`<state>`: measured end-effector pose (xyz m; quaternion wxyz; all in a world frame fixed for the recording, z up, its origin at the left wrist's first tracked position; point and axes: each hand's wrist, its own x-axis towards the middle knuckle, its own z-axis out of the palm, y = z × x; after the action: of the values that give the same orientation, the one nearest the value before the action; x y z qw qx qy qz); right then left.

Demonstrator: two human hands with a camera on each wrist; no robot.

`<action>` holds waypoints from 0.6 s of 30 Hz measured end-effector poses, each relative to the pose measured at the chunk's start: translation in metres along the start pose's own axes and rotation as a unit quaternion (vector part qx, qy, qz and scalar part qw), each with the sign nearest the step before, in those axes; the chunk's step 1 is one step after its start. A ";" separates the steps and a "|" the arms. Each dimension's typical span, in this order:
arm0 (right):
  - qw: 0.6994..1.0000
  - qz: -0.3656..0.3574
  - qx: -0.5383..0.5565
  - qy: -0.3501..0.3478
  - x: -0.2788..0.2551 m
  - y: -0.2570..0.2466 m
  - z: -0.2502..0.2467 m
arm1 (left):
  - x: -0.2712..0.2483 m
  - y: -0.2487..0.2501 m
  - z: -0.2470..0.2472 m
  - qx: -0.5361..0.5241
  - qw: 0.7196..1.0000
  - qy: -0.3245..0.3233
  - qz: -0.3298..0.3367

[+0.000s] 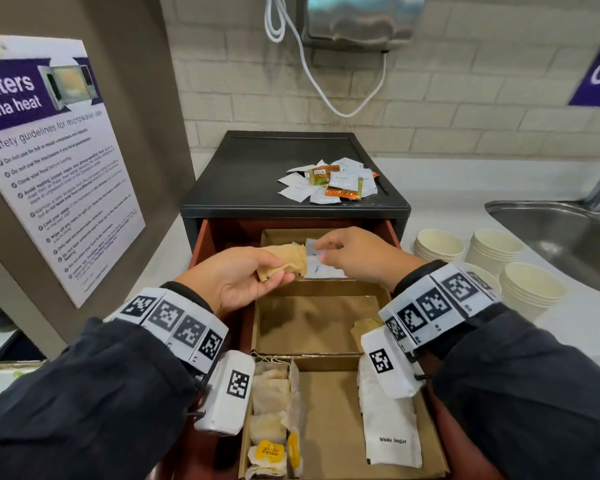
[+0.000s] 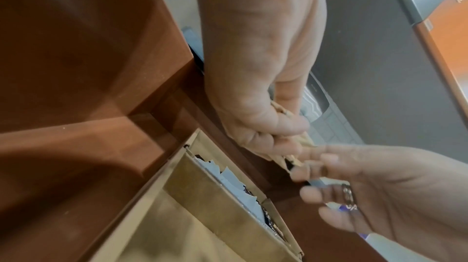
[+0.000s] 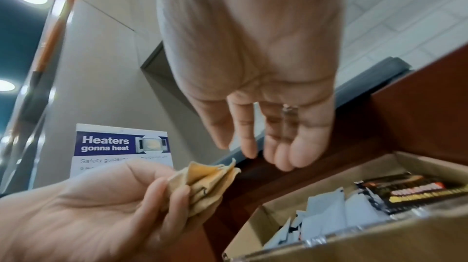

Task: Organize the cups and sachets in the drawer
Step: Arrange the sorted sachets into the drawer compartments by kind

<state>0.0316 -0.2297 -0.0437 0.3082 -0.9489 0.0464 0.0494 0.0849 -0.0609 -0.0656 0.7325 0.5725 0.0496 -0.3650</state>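
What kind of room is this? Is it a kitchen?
Probably a shared office or canteen pantry, a small kitchen. A microwave safety poster hangs on the wall, a steel sink sits in the counter, and stacks of paper cups stand beside a drawer of sachets.

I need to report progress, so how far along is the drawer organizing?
Partly done. Tea bags and white sugar sachets already sit in the front compartment. The left hand holds brown sachets; the right hand hovers beside them. Left: loose sachets atop the cabinet, cups on the counter.
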 end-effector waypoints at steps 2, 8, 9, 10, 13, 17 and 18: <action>0.990 0.048 -0.124 -0.050 0.001 0.007 0.003 | 0.001 0.000 0.000 0.000 1.000 0.022 0.009; 0.892 0.045 -0.410 -0.184 0.015 0.039 0.033 | 0.002 0.000 0.001 0.004 0.999 0.039 0.020; 0.884 0.030 -0.437 -0.164 0.014 0.042 0.037 | 0.002 0.000 0.001 0.002 0.999 0.033 0.021; 0.872 0.025 -0.466 -0.148 0.013 0.044 0.041 | 0.001 0.000 0.000 0.002 0.999 0.025 0.022; 0.820 0.012 -0.543 -0.182 0.012 0.049 0.053 | -0.002 -0.001 -0.001 0.013 1.000 -0.001 0.024; 0.821 0.042 -0.528 -0.214 0.025 0.056 0.065 | -0.003 -0.001 -0.002 0.025 0.999 -0.011 0.021; 0.827 0.046 -0.517 -0.217 0.026 0.056 0.065 | -0.003 -0.001 -0.002 0.028 0.999 -0.012 0.020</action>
<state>0.0466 -0.2380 -0.1322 -0.2281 -0.9311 -0.0105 0.2845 0.0826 -0.0575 -0.0658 0.7243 0.5890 0.0190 -0.3580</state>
